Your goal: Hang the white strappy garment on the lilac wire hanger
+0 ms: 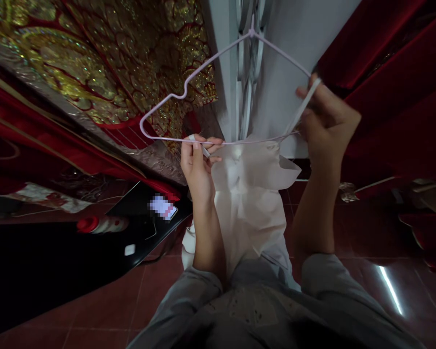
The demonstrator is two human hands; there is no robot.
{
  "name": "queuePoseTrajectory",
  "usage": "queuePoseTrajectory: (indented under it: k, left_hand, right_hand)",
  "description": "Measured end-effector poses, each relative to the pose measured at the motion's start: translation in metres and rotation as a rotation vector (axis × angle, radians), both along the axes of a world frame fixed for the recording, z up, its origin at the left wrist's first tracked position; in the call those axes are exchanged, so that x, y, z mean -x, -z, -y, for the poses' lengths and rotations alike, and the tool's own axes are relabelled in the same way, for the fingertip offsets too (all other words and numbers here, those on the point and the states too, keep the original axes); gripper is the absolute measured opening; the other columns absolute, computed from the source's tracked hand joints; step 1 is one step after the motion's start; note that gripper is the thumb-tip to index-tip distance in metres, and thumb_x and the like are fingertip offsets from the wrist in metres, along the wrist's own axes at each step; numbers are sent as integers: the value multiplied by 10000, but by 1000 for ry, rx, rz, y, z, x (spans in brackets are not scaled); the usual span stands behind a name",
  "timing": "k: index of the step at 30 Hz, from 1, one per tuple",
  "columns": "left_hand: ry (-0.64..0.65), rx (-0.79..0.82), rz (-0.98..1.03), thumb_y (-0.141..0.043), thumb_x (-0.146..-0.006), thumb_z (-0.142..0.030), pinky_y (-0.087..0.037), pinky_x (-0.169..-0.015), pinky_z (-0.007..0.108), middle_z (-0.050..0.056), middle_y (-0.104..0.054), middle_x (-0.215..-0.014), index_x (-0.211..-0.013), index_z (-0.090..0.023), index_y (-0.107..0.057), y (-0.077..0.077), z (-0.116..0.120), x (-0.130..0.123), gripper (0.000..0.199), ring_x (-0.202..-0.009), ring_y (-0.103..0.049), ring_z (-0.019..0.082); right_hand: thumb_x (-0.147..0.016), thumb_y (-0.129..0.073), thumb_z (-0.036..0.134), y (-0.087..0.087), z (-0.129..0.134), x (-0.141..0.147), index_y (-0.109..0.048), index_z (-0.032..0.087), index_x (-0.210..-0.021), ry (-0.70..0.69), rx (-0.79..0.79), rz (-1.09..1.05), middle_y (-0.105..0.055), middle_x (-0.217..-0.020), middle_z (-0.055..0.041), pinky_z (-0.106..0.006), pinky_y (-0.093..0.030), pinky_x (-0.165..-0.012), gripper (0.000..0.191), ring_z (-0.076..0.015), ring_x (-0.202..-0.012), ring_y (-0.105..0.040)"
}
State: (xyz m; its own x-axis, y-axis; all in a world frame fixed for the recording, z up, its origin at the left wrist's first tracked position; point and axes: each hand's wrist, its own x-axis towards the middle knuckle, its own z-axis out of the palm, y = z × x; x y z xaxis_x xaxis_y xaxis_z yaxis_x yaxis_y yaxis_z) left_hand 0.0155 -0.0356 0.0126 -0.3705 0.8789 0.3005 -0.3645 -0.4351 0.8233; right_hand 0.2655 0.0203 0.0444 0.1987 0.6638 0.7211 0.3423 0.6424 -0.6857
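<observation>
A pale pink wire hanger (218,55) is held up in front of me, its top toward the metal uprights. My left hand (199,162) grips the hanger's bottom bar near its middle, with a bit of white strap between the fingers. On the right, my right hand (325,114) is closed at the hanger's right shoulder, where a white strap (305,104) loops over the fingers and runs down to the bar. A white garment (247,203) hangs below the bar, between my forearms. Its upper edge is close to the bar.
Gold sequinned red fabric (119,53) fills the upper left. A black table (58,261) at left bears a red-capped bottle (103,224), a lit phone (163,207) and a small white item (130,249). Dark red cloth (396,106) hangs at right.
</observation>
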Motion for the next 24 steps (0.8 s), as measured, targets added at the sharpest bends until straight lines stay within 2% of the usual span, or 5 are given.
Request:
queuePoseTrajectory:
  k: [3,7,10,17,24]
  left_hand:
    - [11,15,-8,-757,-995,-609,-585,-604,251,37,-786,-957,-1020,-283,-586,-1,1,-1,369,-924,-807,214]
    - [41,-2,19,-764,-1000,-581,-611,-616,242,47,-802,-980,-1020,-275,-591,-1,1,-4,352,-931,-815,211]
    - [70,-4,51,-766,-1002,-580,-623,-626,240,53,-806,-1000,-1033,-274,-600,-1,2,-10,349,-963,-824,216]
    - [108,12,38,-749,-994,-541,-636,-619,257,106,-842,-1147,-1097,-263,-721,10,5,-10,298,-1058,-834,268]
    - [-445,-32,-126,-819,-942,-378,-636,-697,264,87,-835,-1209,-1099,-227,-830,21,0,35,217,-1083,-821,253]
  right_hand:
    - [-911,-805,419,-1,-21,-21,-663,266,-1497,132,-128,-110,-576,-1658,-140,-424,-627,-901,622,-318,-1330,-662]
    - [-945,-763,503,21,-11,-25,-653,315,-1463,407,-265,-325,-534,-1619,-88,-487,-615,-1008,562,-340,-1473,-578]
    - [-1000,-678,516,36,18,4,-733,324,-1267,544,-354,-378,-682,-1280,-52,-508,-608,-1034,334,-275,-1252,-707]
    - [-1011,-663,545,42,48,71,-726,323,-1365,23,85,60,-757,-1191,-52,-313,-512,-583,423,-106,-616,-554]
    - [-997,-662,638,31,13,31,-695,311,-1309,252,-126,-46,-660,-1043,-56,-361,-549,-708,453,-187,-838,-641]
